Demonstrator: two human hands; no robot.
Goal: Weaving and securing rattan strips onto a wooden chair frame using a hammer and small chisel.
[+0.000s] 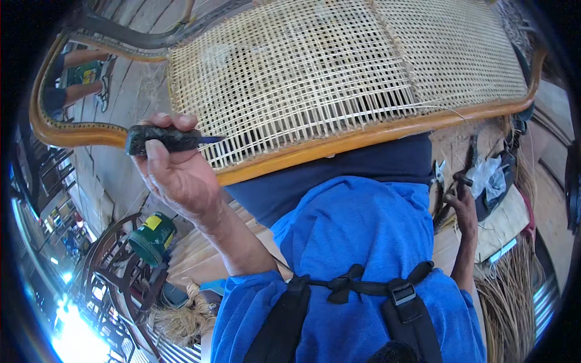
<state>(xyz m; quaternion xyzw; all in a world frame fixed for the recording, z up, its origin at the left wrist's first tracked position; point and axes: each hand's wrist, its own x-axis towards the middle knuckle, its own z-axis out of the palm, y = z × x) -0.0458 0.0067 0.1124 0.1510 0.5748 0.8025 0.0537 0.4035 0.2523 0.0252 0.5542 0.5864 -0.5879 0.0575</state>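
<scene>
A wooden chair frame [339, 140] with a woven cane panel [284, 66] lies across my lap. The weave is loose with long open gaps along the near left edge and tighter on the right. My left hand [181, 172] is closed round the thick dark handle of an awl-like tool [166, 139]. Its short blue shaft points right over the panel's near left corner; whether the tip touches the cane I cannot tell. Off to the right, low beside my leg, my right hand [465, 209] grips a dark hammer-like tool [463, 179], partly hidden by the fingers.
A clear plastic bag [484, 175] and long loose cane strands [505, 302] lie at the right. A green container [151, 239] stands beside dark wooden chair parts [112, 260] at the left. Another person's legs [78, 94] show at the far left. A fibre bundle [184, 317] lies lower left.
</scene>
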